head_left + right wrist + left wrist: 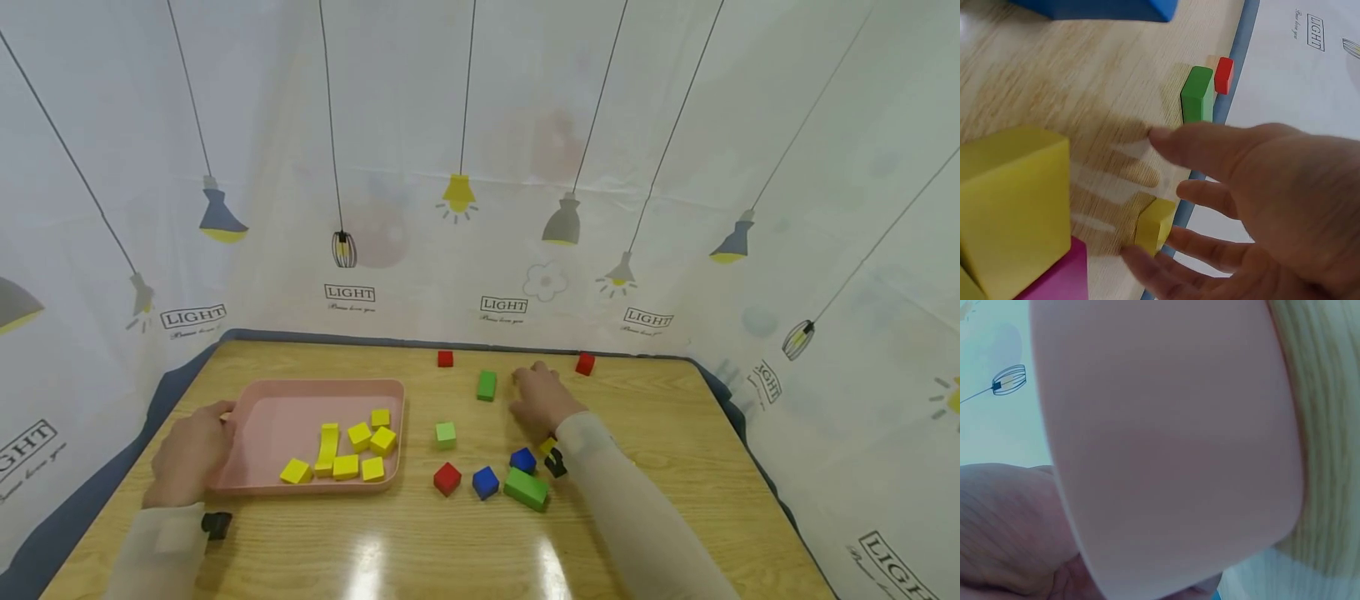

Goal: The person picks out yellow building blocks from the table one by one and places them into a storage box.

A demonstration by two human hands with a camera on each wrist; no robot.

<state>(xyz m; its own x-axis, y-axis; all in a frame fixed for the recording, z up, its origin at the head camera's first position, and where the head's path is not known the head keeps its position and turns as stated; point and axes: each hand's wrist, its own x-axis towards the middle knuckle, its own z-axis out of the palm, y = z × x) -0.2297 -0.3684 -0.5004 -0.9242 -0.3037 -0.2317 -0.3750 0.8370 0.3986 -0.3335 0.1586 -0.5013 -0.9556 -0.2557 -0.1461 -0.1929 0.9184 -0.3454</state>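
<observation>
Head view: left hand [191, 450] grips the left rim of the shallow pink plastic tray [262, 417] of yellow blocks near the wooden desk's [675, 467] left edge; right hand [542, 404] reaches with spread, relaxed fingers toward the far edge, bare desk beyond it to the right. Left wrist view: tray wall [1172, 456] fills the frame, fingers curled beneath. Right wrist view: open fingers [1210, 147] hover by a small yellow wooden cube [1155, 225], not gripping it; it sits close to the desk's far edge.

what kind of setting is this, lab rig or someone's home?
Most likely a staged recording booth, not a lived-in room. A printed lamp-pattern curtain walls in three sides of a small wooden table, which holds only a pink tray of yellow blocks and scattered coloured blocks.
</observation>
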